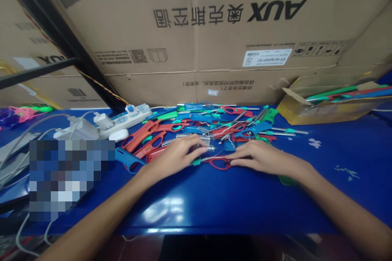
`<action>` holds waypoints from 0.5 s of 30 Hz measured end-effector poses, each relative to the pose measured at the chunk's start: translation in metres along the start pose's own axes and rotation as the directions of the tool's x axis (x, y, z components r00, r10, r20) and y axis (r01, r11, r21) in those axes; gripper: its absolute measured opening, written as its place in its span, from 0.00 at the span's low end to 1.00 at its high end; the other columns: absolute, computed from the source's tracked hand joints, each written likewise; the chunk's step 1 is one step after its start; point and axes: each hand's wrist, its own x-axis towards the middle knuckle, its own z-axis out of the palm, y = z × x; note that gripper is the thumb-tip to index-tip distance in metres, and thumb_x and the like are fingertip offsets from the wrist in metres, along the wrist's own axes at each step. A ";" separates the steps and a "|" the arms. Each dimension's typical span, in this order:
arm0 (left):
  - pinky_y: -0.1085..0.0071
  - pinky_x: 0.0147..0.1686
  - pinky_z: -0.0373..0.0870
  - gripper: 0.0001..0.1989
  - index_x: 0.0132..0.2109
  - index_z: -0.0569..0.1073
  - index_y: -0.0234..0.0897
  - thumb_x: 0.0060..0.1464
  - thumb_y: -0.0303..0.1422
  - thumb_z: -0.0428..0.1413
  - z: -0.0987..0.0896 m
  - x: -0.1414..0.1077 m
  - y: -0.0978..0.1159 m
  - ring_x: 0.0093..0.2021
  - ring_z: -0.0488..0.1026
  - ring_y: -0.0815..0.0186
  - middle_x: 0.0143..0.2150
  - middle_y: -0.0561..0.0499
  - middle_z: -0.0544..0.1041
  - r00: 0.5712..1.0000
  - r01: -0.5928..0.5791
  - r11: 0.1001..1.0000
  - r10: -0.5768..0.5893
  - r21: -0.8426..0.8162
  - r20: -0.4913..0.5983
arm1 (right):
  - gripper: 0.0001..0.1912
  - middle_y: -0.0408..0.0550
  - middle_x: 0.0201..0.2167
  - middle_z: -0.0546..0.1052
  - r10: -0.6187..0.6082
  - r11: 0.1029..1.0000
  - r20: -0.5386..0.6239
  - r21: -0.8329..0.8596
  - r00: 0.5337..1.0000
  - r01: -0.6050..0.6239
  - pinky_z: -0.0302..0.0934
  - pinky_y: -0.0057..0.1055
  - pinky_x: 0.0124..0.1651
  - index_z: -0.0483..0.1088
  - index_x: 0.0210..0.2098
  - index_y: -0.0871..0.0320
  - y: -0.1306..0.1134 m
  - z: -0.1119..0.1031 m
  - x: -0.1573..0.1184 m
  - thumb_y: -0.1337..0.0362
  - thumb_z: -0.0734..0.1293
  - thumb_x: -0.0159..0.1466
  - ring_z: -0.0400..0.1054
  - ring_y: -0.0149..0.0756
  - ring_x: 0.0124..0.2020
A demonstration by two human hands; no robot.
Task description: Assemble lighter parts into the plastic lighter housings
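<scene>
A red utility lighter [219, 164] lies across the space between my hands, low over the blue table. Its ring-shaped trigger guard faces me. My right hand [260, 155] is closed on the handle end, with thumb and fingers covering most of it. At the other end, by a green tab [197, 162], my left hand [184, 153] curls its fingers around the rod side. A metal tube [210, 148] shows beside the left fingertips. Just beyond my hands sits a small blue part [229, 147]. Part of a green piece [288, 180] shows under my right wrist.
Behind my hands spreads a pile of red, blue and green lighter shells [196, 118]. A power strip [128, 120] with plugs stands left. At right is an open, taped carton [327, 108] holding lighter parts. A large cardboard sheet [196, 65] walls the back.
</scene>
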 end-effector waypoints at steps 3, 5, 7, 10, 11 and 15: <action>0.67 0.46 0.69 0.11 0.46 0.76 0.39 0.68 0.39 0.52 -0.007 -0.002 -0.005 0.44 0.73 0.63 0.44 0.49 0.77 0.994 -0.024 0.998 0.018 0.056 0.109 | 0.16 0.41 0.44 0.82 0.005 0.999 -0.006 -0.036 1.000 -0.005 0.62 0.31 0.40 0.72 0.56 0.41 0.000 0.000 0.000 0.54 0.61 0.71 0.73 0.36 0.40; 0.67 0.47 0.69 0.11 0.46 0.76 0.40 0.68 0.38 0.51 -0.007 -0.003 -0.007 0.45 0.73 0.63 0.44 0.49 0.77 0.988 -0.044 0.996 0.032 0.075 0.153 | 0.16 0.41 0.44 0.82 0.007 0.998 -0.009 -0.056 1.000 -0.008 0.62 0.31 0.41 0.72 0.56 0.41 0.000 0.001 -0.001 0.54 0.61 0.71 0.73 0.36 0.40; 0.67 0.47 0.69 0.10 0.45 0.77 0.39 0.68 0.35 0.51 -0.004 -0.004 -0.007 0.46 0.73 0.63 0.45 0.49 0.77 0.985 -0.060 0.995 0.046 0.078 0.164 | 0.16 0.42 0.43 0.82 0.009 0.998 -0.011 -0.064 1.000 -0.010 0.62 0.31 0.42 0.73 0.56 0.41 -0.001 0.001 -0.001 0.53 0.61 0.71 0.74 0.37 0.40; 0.67 0.47 0.69 0.09 0.45 0.77 0.39 0.67 0.34 0.52 -0.001 -0.004 -0.005 0.45 0.73 0.64 0.44 0.49 0.77 0.987 -0.059 0.996 0.047 0.074 0.152 | 0.16 0.43 0.42 0.82 0.009 0.998 -0.014 -0.058 1.000 -0.010 0.62 0.31 0.41 0.72 0.56 0.42 -0.001 0.001 -0.001 0.54 0.62 0.71 0.74 0.36 0.40; 0.68 0.46 0.69 0.09 0.45 0.77 0.39 0.67 0.34 0.52 0.000 -0.004 -0.003 0.45 0.73 0.64 0.44 0.49 0.77 0.988 -0.055 0.995 0.043 0.078 0.146 | 0.16 0.43 0.42 0.83 0.008 0.998 -0.014 -0.055 1.000 -0.009 0.62 0.31 0.41 0.72 0.56 0.42 -0.001 0.001 -0.001 0.54 0.62 0.71 0.74 0.36 0.39; 0.68 0.44 0.69 0.08 0.43 0.77 0.38 0.66 0.34 0.53 0.001 -0.004 0.002 0.44 0.74 0.64 0.43 0.50 0.77 0.991 -0.056 0.992 0.040 0.117 0.131 | 0.16 0.41 0.43 0.82 0.003 0.998 -0.013 -0.058 1.000 -0.003 0.62 0.31 0.41 0.72 0.57 0.41 -0.002 0.000 -0.002 0.54 0.61 0.71 0.73 0.35 0.40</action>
